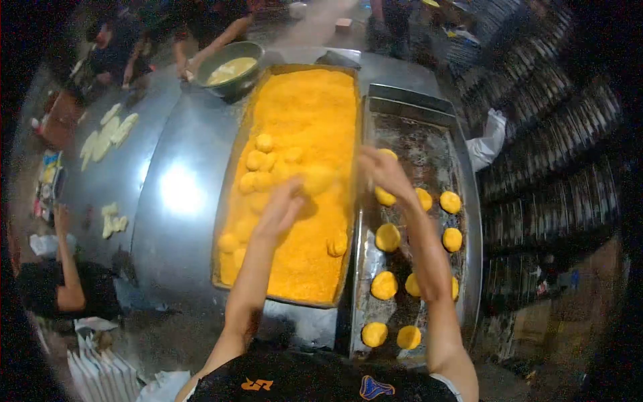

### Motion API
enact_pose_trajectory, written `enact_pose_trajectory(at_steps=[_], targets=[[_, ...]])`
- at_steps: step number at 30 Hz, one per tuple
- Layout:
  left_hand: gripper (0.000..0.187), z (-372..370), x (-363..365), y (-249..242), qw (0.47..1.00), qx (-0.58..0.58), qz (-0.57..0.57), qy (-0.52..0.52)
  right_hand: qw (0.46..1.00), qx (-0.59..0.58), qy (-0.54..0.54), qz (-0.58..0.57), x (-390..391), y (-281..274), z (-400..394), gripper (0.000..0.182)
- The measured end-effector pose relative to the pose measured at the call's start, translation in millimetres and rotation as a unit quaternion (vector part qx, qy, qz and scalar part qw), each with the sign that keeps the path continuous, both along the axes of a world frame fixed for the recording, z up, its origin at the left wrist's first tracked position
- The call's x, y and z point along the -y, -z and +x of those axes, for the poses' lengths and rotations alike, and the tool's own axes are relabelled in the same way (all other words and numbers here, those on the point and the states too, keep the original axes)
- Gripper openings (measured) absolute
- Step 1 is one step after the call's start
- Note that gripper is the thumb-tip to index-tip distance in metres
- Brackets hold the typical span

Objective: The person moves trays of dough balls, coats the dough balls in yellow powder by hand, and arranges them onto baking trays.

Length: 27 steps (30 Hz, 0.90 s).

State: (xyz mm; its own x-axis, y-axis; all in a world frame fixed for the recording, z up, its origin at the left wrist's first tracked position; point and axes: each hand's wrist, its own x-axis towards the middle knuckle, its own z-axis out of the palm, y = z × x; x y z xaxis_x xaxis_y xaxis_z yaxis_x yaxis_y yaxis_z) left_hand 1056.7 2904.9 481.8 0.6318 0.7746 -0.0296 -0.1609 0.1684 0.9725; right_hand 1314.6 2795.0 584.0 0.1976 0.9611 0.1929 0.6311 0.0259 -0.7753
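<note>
A long tray (288, 289) filled with orange-yellow crumbs lies before me, with several round dough pieces (256, 161) grouped along its left side. My left hand (282, 208) hovers over the crumbs with fingers apart, beside a blurred, crumb-covered mound (316, 178). My right hand (387, 173) is over the left edge of the metal baking tray (471, 221), its blurred fingers stretched out to the left; nothing shows in its grip. Dough pieces partly show behind and below that hand. Several flattened, crumb-coated dough rounds (387, 237) lie on the baking tray, some hidden by my right forearm.
A bowl of pale yellow liquid (231, 70) stands at the far left of the crumb tray, near another person's arm (213, 47). Pale dough strips (107, 137) lie on the metal table (184, 127). Stacked trays (536, 174) line the right. Another person's arm (63, 248) is at left.
</note>
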Motion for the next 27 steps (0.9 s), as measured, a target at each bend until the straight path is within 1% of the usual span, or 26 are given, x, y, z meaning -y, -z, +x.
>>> enact_pose_trajectory(at_steps=[1,2,3,4,5,6,7,8,9,10,11,12,14,15,17,18,19,20,21,22,23,24,25,26,27], targets=[[0.028,15.7,13.8,-25.2,0.999,0.025,-0.012,0.046,0.988,-0.140,-0.054,-0.044,11.8,-22.1,-20.5,0.050],[0.030,31.1,24.7,-42.8,0.987,0.067,-0.129,0.065,0.955,-0.266,-0.088,-0.094,14.0,-14.5,-24.8,0.052],[0.031,46.5,35.5,-59.9,0.961,0.103,-0.246,0.071,0.943,-0.318,-0.055,-0.086,17.8,-8.4,-30.8,0.051],[0.031,55.6,41.4,-68.9,0.960,0.104,-0.247,0.083,0.927,-0.368,-0.020,-0.077,22.5,-3.3,-30.7,0.050],[0.032,62.0,48.9,-76.5,0.975,0.032,-0.210,0.059,0.928,-0.365,-0.009,-0.073,27.0,2.0,-18.9,0.050],[0.033,65.4,55.8,-83.8,0.984,-0.041,-0.171,0.032,0.942,-0.320,0.063,-0.078,30.4,6.9,-2.7,0.049],[0.034,62.0,59.8,-97.7,0.990,-0.116,-0.076,0.019,0.949,-0.273,0.134,-0.083,32.3,15.0,16.8,0.048],[0.034,56.9,60.9,-101.6,0.990,-0.116,-0.074,0.025,0.949,-0.271,0.163,-0.009,34.7,32.6,46.0,0.044],[0.034,50.9,61.1,-103.1,0.990,-0.129,-0.056,0.014,0.962,-0.197,0.187,0.037,36.4,37.0,73.9,0.043],[0.033,46.4,61.0,-103.0,0.989,-0.141,-0.038,0.001,0.960,-0.120,0.252,0.033,36.3,45.6,101.6,0.043],[0.032,42.8,62.1,-101.3,0.988,-0.144,-0.048,-0.008,0.956,-0.001,0.295,-0.001,37.1,58.2,130.7,0.046],[0.032,38.6,62.9,-96.1,0.988,-0.146,-0.049,-0.007,0.954,-0.008,0.298,-0.038,38.7,58.1,141.4,0.047],[0.035,32.3,64.3,-86.7,0.988,-0.151,0.019,-0.013,0.977,0.032,0.194,-0.078,40.7,62.2,153.3,0.049],[0.035,28.0,66.5,-80.8,0.988,-0.156,0.018,-0.013,0.978,0.027,0.193,-0.080,44.0,68.4,153.8,0.049],[0.032,12.9,66.6,-76.5,0.986,-0.143,0.010,-0.083,0.961,0.211,0.168,-0.059,40.6,88.7,148.5,0.043],[0.032,3.0,57.5,-67.1,0.984,-0.148,0.008,-0.101,0.965,0.207,0.150,-0.056,40.9,100.2,144.5,0.043],[0.031,-10.0,45.9,-46.2,0.971,-0.160,0.106,-0.145,0.946,0.289,0.144,-0.029,52.0,121.9,143.3,0.043],[0.030,-20.9,34.4,-27.7,0.946,-0.171,0.205,-0.184,0.918,0.370,0.142,0.002,54.9,134.4,142.9,0.043],[0.030,-26.8,24.5,-16.3,0.911,-0.206,0.275,-0.228,0.919,0.360,0.140,-0.081,46.7,126.6,145.0,0.043],[0.030,-29.8,17.7,-8.8,0.909,-0.210,0.269,-0.240,0.911,0.351,0.139,-0.168,41.4,109.5,144.5,0.042],[0.031,-30.7,10.5,-4.3,0.852,-0.292,0.356,-0.247,0.881,0.411,0.135,-0.191,31.2,84.4,128.3,0.036],[0.031,-29.4,3.6,-4.9,0.781,-0.367,0.440,-0.250,0.882,0.414,0.130,-0.185,18.1,55.3,102.0,0.036],[0.037,-21.8,10.6,-21.0,0.753,-0.409,0.456,-0.240,0.920,0.369,0.118,-0.059,5.0,27.3,69.3,0.032],[0.037,-17.5,13.7,-32.6,0.753,-0.409,0.453,-0.246,0.941,0.317,0.102,0.063,-8.5,15.2,38.8,0.029],[0.042,-12.8,13.8,-43.0,0.764,-0.413,0.438,-0.230,0.952,0.301,0.061,-0.005,-26.0,16.0,11.8,0.026]])
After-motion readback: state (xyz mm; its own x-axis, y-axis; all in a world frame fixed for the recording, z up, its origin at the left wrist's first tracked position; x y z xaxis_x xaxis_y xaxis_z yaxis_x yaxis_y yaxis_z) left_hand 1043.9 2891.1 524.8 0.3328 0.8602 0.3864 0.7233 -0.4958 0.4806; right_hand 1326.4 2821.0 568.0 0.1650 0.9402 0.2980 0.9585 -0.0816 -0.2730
